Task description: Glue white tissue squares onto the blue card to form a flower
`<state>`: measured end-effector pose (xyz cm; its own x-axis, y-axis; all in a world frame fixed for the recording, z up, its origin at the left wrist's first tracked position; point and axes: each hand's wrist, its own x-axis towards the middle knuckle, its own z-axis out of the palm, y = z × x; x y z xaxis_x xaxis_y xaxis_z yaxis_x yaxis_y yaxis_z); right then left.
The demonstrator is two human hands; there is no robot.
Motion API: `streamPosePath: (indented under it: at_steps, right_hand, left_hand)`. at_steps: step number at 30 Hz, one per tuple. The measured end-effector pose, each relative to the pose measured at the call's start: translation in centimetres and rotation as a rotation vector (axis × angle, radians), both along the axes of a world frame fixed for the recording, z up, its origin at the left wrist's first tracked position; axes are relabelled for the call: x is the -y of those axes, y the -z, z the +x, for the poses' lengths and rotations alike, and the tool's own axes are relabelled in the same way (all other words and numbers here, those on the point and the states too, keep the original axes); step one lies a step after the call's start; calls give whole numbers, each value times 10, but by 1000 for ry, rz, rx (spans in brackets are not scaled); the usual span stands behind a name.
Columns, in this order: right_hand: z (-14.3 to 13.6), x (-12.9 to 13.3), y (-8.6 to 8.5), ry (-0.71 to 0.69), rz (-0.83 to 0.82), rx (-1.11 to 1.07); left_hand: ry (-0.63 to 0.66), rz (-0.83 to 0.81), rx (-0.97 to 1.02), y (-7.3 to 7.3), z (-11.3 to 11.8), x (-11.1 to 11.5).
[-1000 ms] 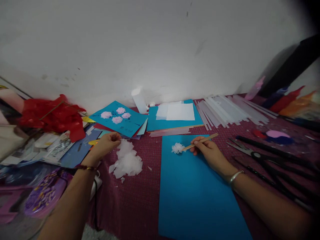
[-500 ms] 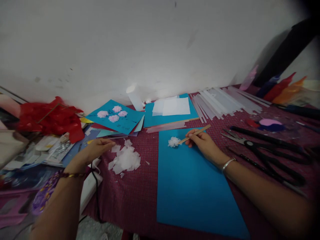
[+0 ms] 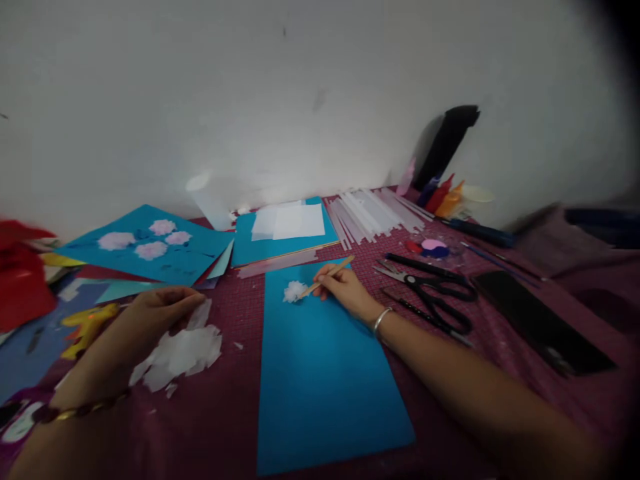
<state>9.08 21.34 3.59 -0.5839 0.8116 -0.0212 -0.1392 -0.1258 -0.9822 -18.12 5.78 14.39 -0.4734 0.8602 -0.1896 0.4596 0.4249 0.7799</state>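
Pinched in my right hand (image 3: 337, 287) is a flat wooden stick (image 3: 333, 272). Its lower tip touches a small ruffled white paper flower (image 3: 295, 291) near the top of a blue sheet (image 3: 325, 380). My left hand (image 3: 167, 308) is closed at the fingertips on a thin translucent white paper piece (image 3: 201, 313), just above a heap of similar paper pieces (image 3: 183, 357). At the left lies another blue card (image 3: 145, 250) bearing several pinkish-white flowers and dark painted branches.
White paper squares (image 3: 299, 221) lie on a blue pad at the back, beside many pale paper strips (image 3: 367, 217). To the right are black-handled scissors (image 3: 425, 290), a dark phone-like slab (image 3: 543, 323) and paint bottles (image 3: 443, 193). A yellow glue gun (image 3: 87, 327) sits left.
My left hand has taken a paper piece from the heap's edge. The stick stays at the flower in my right hand. The view has swung to the right.
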Motion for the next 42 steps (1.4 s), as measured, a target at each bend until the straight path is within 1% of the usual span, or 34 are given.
streamPosePath:
  at_steps: [4, 7, 10, 13, 16, 19, 23, 25, 30, 36, 39, 42]
  right_hand:
    - [0, 2, 0, -44, 26, 31]
    - [-1, 1, 3, -7, 24, 50]
    - [-1, -1, 6, 35, 2, 76]
    - [-1, -2, 5, 16, 10, 97]
    - [-2, -2, 4, -1, 17, 107]
    - [-4, -3, 5, 5, 9, 98]
    - [-3, -4, 6, 47, -15, 101]
    - [-3, -4, 5, 61, -32, 116]
    - [-4, -3, 4, 11, -1, 128]
    - [-6, -3, 5, 4, 37, 118]
    - [-6, -3, 5, 10, 54, 122]
    - [-8, -3, 4, 9, 50, 131]
  left_hand:
    - [109, 66, 139, 24, 24, -39]
    - [144, 105, 238, 45, 36, -61]
    - [144, 98, 403, 63, 42, -70]
    - [111, 106, 555, 73, 43, -73]
    - [40, 172, 617, 73, 43, -73]
    - [32, 150, 621, 71, 41, -73]
    - [51, 118, 546, 73, 39, -70]
    - [58, 133, 516, 75, 38, -70]
    - [33, 174, 480, 78, 39, -70]
    - [-16, 113, 393, 75, 47, -70]
    - [30, 66, 381, 72, 50, -70]
    - [87, 51, 383, 69, 52, -67]
